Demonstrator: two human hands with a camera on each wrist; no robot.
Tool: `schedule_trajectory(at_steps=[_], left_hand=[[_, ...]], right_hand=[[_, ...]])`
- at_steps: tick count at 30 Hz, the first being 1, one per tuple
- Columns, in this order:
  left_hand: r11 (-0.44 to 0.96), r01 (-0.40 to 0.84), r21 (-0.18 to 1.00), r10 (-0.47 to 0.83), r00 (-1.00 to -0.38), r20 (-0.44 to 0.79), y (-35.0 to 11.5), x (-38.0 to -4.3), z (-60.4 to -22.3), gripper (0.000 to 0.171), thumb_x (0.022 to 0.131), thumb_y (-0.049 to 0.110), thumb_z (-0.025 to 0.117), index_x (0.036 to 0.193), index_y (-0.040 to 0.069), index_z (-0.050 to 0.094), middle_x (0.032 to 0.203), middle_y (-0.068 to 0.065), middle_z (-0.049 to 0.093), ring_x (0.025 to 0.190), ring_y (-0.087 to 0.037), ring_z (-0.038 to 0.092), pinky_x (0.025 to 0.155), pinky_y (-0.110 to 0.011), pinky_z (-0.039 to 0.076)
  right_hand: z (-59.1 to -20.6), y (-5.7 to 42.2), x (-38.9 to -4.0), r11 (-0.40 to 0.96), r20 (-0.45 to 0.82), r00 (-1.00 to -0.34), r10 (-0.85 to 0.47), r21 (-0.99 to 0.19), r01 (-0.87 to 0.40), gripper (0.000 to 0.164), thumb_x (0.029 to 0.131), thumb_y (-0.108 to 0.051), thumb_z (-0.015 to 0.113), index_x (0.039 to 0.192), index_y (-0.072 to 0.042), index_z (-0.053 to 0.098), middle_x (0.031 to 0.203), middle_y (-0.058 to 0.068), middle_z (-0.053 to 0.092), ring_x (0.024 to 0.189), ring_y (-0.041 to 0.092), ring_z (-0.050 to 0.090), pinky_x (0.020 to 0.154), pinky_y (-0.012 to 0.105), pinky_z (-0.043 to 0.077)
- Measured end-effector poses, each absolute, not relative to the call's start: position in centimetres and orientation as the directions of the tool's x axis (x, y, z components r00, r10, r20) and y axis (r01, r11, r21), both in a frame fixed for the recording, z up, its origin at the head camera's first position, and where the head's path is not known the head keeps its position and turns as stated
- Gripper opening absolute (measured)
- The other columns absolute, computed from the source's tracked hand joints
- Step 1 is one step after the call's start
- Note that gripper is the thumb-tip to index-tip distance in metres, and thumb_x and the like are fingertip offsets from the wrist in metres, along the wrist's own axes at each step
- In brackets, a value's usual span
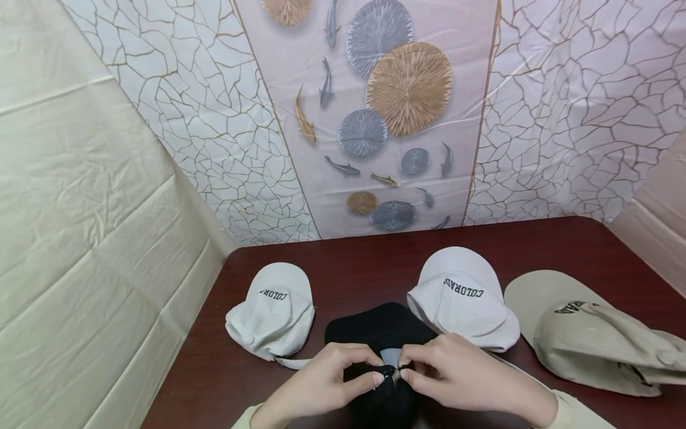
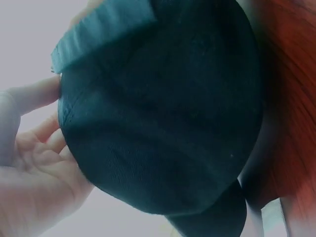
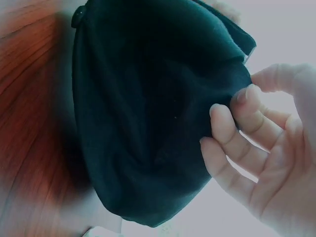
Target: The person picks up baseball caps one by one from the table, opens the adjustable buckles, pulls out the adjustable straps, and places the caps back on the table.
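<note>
A black baseball cap (image 1: 377, 325) is at the front middle of the table, its brim toward the back. My left hand (image 1: 332, 378) pinches the cap's edge between thumb and fingers from the left. From the right, my right hand (image 1: 461, 375) pinches the edge close beside it, the fingertips of both hands nearly meeting. In the left wrist view the cap's dark crown (image 2: 163, 108) covers most of the picture. The right wrist view shows creased black cloth (image 3: 148, 113), with the thumb and index finger at its edge and the other fingers curled against it.
A white cap (image 1: 276, 310) lies at the left, its strap reaching toward my left hand. Another white cap (image 1: 463, 298) lies behind my right hand, touching or close to the black brim. A beige cap (image 1: 584, 333) lies at the right of the dark red table (image 1: 354, 268). Patterned cloth (image 1: 407, 89) hangs behind.
</note>
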State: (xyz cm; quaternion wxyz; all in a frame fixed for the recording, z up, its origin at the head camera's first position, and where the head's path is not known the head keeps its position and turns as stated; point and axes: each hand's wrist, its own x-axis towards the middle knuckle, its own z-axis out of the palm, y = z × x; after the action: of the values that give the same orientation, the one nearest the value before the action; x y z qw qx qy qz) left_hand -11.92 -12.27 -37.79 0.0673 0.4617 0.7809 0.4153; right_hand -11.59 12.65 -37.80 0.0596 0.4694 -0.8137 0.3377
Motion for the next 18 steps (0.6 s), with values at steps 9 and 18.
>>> schedule_trajectory(at_steps=[9, 18], left_hand=[[0.252, 0.7, 0.668, 0.709, -0.604, 0.365, -11.6, -11.9, -37.4, 0.009, 0.093, 0.016, 0.057, 0.099, 0.02, 0.063, 0.094, 0.014, 0.061, 0.087, 0.001, 0.056, 0.075, -0.022, 0.048], [0.21, 0.719, 0.663, 0.731, -0.565, 0.381, -11.6, -11.4, -36.6, 0.008, 0.096, 0.019, 0.053, 0.101, 0.021, 0.058, 0.091, 0.012, 0.056, 0.083, -0.002, 0.052, 0.073, -0.021, 0.045]], right_hand=[[-37.2, 12.6, -11.6, 0.318, 0.345, -0.568, -0.747, -0.565, -0.761, 0.01, 0.097, -0.026, 0.051, 0.092, -0.033, 0.055, 0.058, -0.022, 0.034, 0.044, -0.011, 0.028, 0.042, 0.011, 0.029], [-35.8, 13.2, -11.5, 0.353, 0.417, -0.565, -0.712, -0.483, -0.801, 0.012, 0.095, -0.022, 0.055, 0.089, -0.032, 0.055, 0.058, -0.023, 0.036, 0.047, -0.012, 0.032, 0.045, 0.008, 0.029]])
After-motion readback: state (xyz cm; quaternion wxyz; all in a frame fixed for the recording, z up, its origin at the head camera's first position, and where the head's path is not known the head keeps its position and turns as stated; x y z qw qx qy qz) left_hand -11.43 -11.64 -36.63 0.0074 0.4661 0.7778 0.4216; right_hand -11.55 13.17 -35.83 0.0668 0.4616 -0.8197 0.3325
